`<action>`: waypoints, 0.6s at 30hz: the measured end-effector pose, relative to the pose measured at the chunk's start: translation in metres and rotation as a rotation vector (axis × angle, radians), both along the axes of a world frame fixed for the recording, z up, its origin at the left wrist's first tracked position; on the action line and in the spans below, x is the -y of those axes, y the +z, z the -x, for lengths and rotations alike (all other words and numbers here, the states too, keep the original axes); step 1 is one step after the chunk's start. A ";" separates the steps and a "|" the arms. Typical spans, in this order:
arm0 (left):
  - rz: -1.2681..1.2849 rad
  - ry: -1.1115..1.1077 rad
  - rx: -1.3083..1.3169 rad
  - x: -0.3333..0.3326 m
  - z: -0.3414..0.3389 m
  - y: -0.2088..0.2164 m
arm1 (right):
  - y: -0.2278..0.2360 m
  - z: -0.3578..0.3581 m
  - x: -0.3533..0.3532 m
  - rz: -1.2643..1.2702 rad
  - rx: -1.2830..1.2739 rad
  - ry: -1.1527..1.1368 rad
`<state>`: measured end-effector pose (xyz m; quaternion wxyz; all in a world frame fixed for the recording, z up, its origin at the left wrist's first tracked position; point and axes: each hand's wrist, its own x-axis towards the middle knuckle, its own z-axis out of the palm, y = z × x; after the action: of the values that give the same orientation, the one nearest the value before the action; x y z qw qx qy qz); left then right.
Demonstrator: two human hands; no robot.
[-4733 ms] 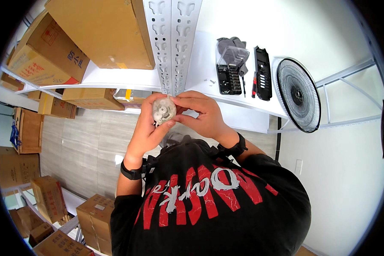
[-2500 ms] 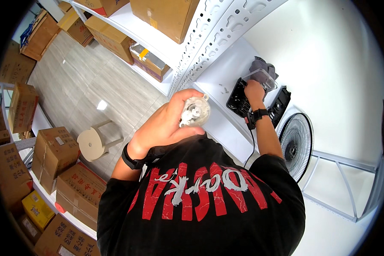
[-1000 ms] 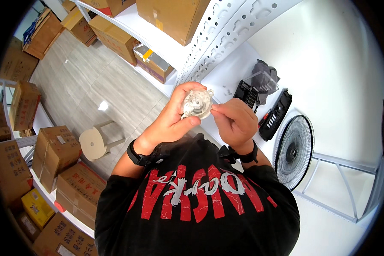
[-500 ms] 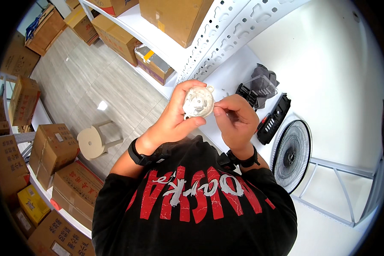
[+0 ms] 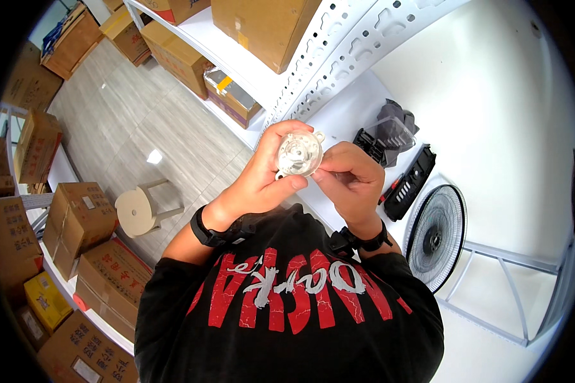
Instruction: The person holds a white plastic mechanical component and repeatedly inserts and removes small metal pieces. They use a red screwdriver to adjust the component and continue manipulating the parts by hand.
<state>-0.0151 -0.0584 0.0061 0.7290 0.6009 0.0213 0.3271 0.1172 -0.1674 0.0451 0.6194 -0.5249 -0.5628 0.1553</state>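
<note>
My left hand (image 5: 268, 165) is wrapped round a pale, round plastic housing (image 5: 298, 154) with two small mounting ears. Its open face is turned up, and parts inside are too small to make out. At the housing's right edge, my right hand (image 5: 351, 179) pinches with thumb and forefinger. Whether a small piece sits in that pinch is hidden. Both hands are raised in front of my chest, above the edge of the white shelf top.
To the right, a clear plastic tray (image 5: 399, 131), a grey cloth (image 5: 406, 120), a long black plastic casing (image 5: 410, 183) and a black round fan grille (image 5: 436, 237) lie on the white surface. Cardboard boxes (image 5: 80, 230) line shelves at left. A beige stool (image 5: 137, 212) stands on the floor.
My right hand has shifted slightly left and down along the housing's edge, its fingers now closer against it. My left hand keeps its hold, with the housing tilted a little.
</note>
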 end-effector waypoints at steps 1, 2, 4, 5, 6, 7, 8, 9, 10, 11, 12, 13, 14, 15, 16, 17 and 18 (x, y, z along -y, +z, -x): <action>0.000 -0.003 -0.005 -0.001 -0.001 -0.001 | 0.000 0.000 0.000 0.020 -0.028 0.008; -0.007 -0.033 0.025 -0.002 -0.001 -0.002 | 0.000 0.002 0.001 0.014 -0.044 -0.046; -0.017 -0.096 0.087 -0.004 -0.001 -0.006 | -0.001 0.007 0.003 0.004 -0.076 -0.158; -0.016 -0.087 0.086 -0.004 -0.002 -0.005 | -0.001 0.006 0.002 0.007 -0.085 -0.141; -0.015 -0.081 0.086 -0.004 -0.002 -0.004 | -0.001 0.004 0.000 0.009 -0.095 -0.127; -0.014 -0.075 0.085 -0.004 -0.003 -0.003 | -0.002 0.003 -0.001 0.012 -0.106 -0.113; -0.049 -0.069 0.076 -0.005 -0.003 -0.004 | -0.003 0.001 0.000 0.029 -0.186 -0.075; -0.085 -0.062 0.068 -0.007 -0.004 -0.005 | -0.004 -0.001 0.000 0.047 -0.267 -0.035; -0.120 -0.055 0.059 -0.008 -0.005 -0.005 | -0.005 -0.003 0.000 0.065 -0.347 0.005; -0.121 -0.065 0.061 -0.009 -0.005 -0.004 | -0.005 -0.005 -0.001 0.078 -0.388 0.037; -0.123 -0.073 0.062 -0.009 -0.006 -0.004 | -0.005 -0.007 -0.002 0.092 -0.429 0.070; -0.124 -0.082 0.064 -0.010 -0.006 -0.003 | -0.005 -0.008 -0.002 0.105 -0.471 0.102; -0.126 -0.091 0.065 -0.010 -0.006 -0.003 | -0.003 -0.008 -0.004 0.111 -0.523 0.119; -0.127 -0.100 0.067 -0.010 -0.007 -0.003 | -0.001 -0.006 -0.006 0.117 -0.576 0.137; -0.128 -0.109 0.068 -0.010 -0.007 -0.003 | 0.000 -0.005 -0.007 0.124 -0.628 0.154; -0.133 -0.106 0.068 -0.011 -0.007 -0.003 | 0.000 -0.006 -0.006 0.138 -0.606 0.141; -0.137 -0.103 0.067 -0.012 -0.007 -0.002 | 0.000 -0.007 -0.004 0.153 -0.583 0.128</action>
<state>-0.0085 -0.0459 0.0041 0.7025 0.6383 -0.0566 0.3097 0.1245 -0.1631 0.0455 0.7023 -0.4668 -0.3800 0.3800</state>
